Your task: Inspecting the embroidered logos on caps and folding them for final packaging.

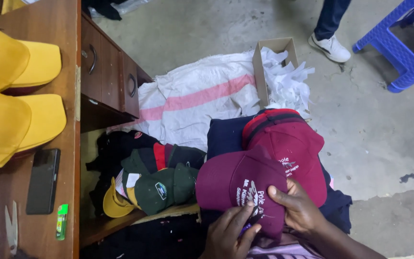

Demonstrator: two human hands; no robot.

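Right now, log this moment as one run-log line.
left hand: on maroon cap | right hand: gripping cap crown | second maroon cap: behind

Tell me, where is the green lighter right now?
In the head view, the green lighter lies at the lower left on the wooden desk, just right of the black phone and below the yellow caps.

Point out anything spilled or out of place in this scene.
White paper strips spill out of the tipped cardboard box onto the sack and concrete floor. Green caps lie heaped under the desk. Both hands, left hand and right hand, hold a maroon cap.
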